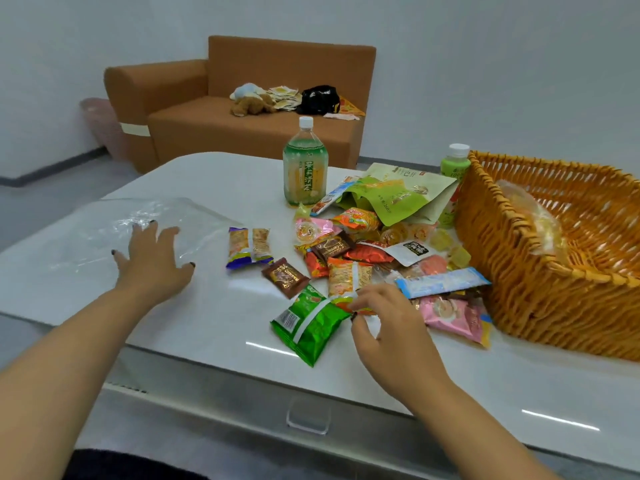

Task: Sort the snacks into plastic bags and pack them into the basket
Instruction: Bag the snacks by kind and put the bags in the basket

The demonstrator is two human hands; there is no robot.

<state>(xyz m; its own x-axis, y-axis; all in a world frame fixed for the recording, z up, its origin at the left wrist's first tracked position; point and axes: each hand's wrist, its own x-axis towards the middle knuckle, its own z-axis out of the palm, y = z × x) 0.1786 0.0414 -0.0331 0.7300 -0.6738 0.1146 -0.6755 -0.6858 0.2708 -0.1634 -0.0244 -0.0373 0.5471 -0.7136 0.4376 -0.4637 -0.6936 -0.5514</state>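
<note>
Left hand (152,258) spread flat on plastic bag (114,233), pinning it to table (214,327) for loading. Right hand (388,327) fingers (360,303) pinching orange packet (341,284) from snack pile (374,251). Basket (540,306) waiting just right, within reach.

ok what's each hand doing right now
left hand: open, fingers spread flat on the clear plastic bag
right hand: fingers pinching an orange snack packet
</note>
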